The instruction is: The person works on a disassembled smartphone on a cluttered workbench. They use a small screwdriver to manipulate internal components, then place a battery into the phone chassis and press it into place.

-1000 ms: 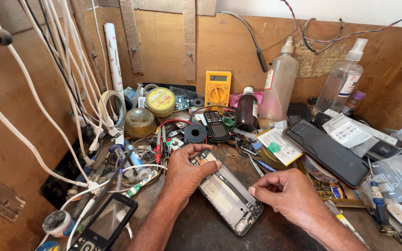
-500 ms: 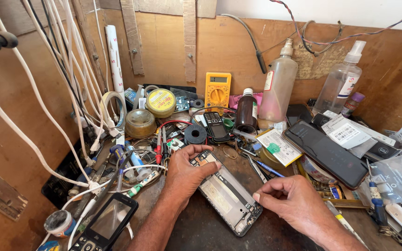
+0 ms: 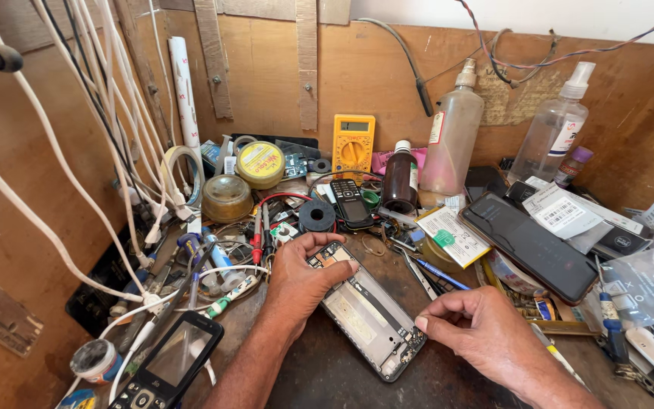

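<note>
An opened phone (image 3: pixel 369 320) lies on the tabletop (image 3: pixel 327 375). The left hand (image 3: pixel 300 280) presses its top end, fingers curled over it; the right hand (image 3: pixel 478 329) pinches its edge. Behind, a brown bottle (image 3: pixel 400 178) looks dark inside, and a spray bottle (image 3: pixel 555 132) looks nearly clear.

Brown plywood wall (image 3: pixel 266 83) behind dark worn workbench (image 3: pixel 327 371); white wall strip (image 3: pixel 539 15) above; daylight.
</note>
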A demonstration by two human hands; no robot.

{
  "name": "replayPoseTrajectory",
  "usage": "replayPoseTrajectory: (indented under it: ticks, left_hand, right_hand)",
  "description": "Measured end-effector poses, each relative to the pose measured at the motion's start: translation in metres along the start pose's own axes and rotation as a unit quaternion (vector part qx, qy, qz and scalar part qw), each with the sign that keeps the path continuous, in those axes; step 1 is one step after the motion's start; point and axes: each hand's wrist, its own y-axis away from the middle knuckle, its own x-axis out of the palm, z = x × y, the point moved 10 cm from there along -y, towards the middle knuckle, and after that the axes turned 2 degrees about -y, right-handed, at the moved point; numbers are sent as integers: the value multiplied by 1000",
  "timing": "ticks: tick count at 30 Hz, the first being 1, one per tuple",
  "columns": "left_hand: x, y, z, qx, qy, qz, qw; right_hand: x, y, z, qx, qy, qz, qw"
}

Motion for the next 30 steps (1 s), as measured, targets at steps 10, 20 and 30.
replayPoseTrajectory:
  ticks: [10, 20, 30]
  left_hand:
    - [4, 2, -1, 21, -7, 7, 1000]
    - [3, 6, 0, 23, -9, 10, 1000]
    - [0, 5, 3, 8, -2, 7, 1000]
  right_hand:
    - [-2, 5, -4, 0, -11, 3, 1000]
    - [0, 13, -8, 38, -7, 8, 999]
    - [3, 13, 1, 4, 10, -4, 1000]
